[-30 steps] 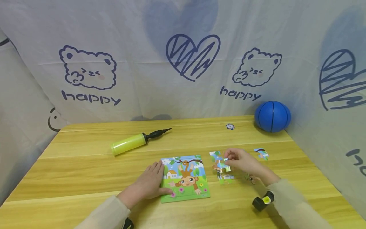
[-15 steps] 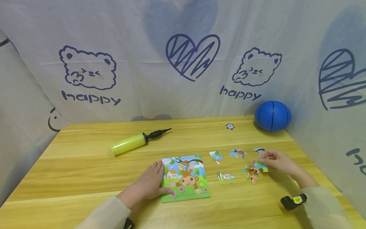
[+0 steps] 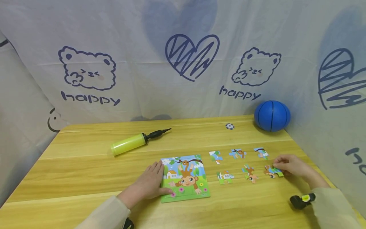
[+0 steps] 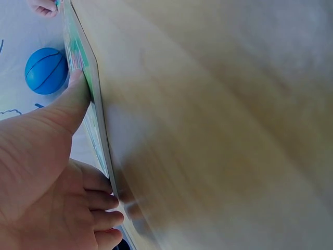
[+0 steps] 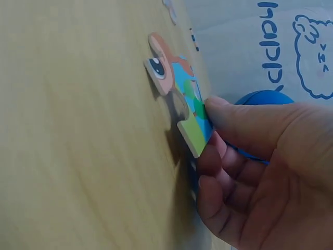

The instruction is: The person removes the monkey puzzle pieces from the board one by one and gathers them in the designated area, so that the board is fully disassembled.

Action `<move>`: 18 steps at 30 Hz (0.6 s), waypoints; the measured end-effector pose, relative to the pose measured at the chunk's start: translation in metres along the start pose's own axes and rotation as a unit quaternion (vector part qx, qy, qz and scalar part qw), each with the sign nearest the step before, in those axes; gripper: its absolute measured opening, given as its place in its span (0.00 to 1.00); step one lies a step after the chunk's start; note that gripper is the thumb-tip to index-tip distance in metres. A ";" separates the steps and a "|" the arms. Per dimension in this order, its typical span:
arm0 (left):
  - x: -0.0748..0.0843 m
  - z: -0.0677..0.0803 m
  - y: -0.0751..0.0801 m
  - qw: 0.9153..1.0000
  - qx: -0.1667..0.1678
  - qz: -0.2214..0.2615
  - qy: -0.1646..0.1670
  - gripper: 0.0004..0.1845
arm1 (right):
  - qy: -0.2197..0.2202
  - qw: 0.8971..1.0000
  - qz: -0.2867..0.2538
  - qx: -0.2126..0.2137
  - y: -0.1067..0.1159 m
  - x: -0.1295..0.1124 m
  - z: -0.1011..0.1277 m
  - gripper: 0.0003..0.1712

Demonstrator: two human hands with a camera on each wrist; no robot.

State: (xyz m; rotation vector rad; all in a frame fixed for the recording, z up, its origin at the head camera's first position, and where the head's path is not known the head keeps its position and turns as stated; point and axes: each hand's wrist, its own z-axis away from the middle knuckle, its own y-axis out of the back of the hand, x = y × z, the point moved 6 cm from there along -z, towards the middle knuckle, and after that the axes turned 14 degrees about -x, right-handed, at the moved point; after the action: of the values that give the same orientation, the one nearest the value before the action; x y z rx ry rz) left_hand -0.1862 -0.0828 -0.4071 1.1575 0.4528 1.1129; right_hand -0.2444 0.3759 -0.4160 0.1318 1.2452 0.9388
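A square monkey jigsaw board [image 3: 187,171] lies flat on the table. My left hand [image 3: 148,183] rests against its left edge, with the thumb lying over the lower corner of the picture. Farther right, my right hand [image 3: 294,167] pinches a jigsaw piece [image 5: 190,96] between thumb and fingers, low over the wood. This piece shows the monkey's eye, blue sky and green grass. Left of it, in the same row, are a piece with the monkey's face [image 3: 250,175] and a house piece [image 3: 225,177]. Behind them lie a cloud piece [image 3: 215,156], a tail piece [image 3: 238,153] and a branch piece [image 3: 261,153].
A yellow-green hand pump [image 3: 130,144] with a black nozzle lies at the back left. A blue ball [image 3: 272,116] sits at the back right corner, and a small round chip [image 3: 230,126] lies near the back edge. Printed curtains [image 3: 143,76] hang behind the table.
My right hand has carried the jigsaw piece from over the leftmost loose pieces to the right end of the front row. The left hand and the board have stayed in place.
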 end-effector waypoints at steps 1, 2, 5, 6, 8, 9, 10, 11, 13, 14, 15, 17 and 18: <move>0.000 0.000 0.000 1.000 0.000 0.000 0.000 0.53 | -0.009 1.000 0.004 0.003 0.001 0.001 -0.001 0.13; 0.000 0.000 0.000 1.000 0.000 -0.001 0.000 0.53 | -0.017 1.000 0.006 0.005 0.001 0.003 -0.001 0.13; 0.000 0.000 0.000 1.000 -0.001 0.000 0.000 0.54 | -0.026 0.999 0.022 0.006 0.003 0.004 -0.003 0.14; 0.000 0.000 0.000 1.000 -0.001 0.001 0.000 0.54 | -0.027 0.999 0.025 0.006 0.003 0.004 -0.003 0.14; 0.000 0.000 0.000 1.000 -0.001 0.002 -0.001 0.54 | -0.029 0.999 0.031 0.007 0.004 0.005 -0.004 0.15; 0.000 0.000 0.000 1.000 -0.001 0.002 -0.001 0.54 | -0.029 0.999 0.034 0.008 0.004 0.005 -0.004 0.15; 0.000 0.000 0.000 1.000 -0.001 0.003 -0.001 0.54 | -0.030 0.999 0.035 0.009 0.005 0.006 -0.004 0.15; 0.000 0.000 0.000 1.000 -0.002 0.003 -0.001 0.54 | -0.032 0.999 0.036 0.012 0.005 0.006 -0.004 0.15; 0.000 0.000 -0.001 1.000 -0.004 0.003 -0.001 0.54 | -0.033 0.998 0.042 0.017 0.006 0.006 -0.004 0.15; 0.000 0.000 -0.001 1.000 -0.004 0.003 -0.001 0.53 | -0.032 0.998 0.045 0.019 0.006 0.006 -0.005 0.15; -0.001 0.000 -0.001 1.000 -0.005 0.003 -0.001 0.53 | -0.031 0.998 0.047 0.021 0.006 0.006 -0.005 0.15; -0.001 -0.001 -0.001 1.000 -0.006 0.005 0.000 0.53 | -0.030 0.998 0.053 0.026 0.007 0.006 -0.005 0.15; -0.001 -0.001 -0.001 1.000 -0.006 0.006 0.001 0.53 | -0.031 0.998 0.056 0.027 0.007 0.006 -0.005 0.15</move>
State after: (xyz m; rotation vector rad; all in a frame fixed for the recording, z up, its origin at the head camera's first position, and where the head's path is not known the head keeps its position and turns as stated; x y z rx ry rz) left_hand -0.1869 -0.0835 -0.4083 1.1501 0.4412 1.1250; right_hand -0.2524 0.3825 -0.4178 0.2742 1.2155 0.9895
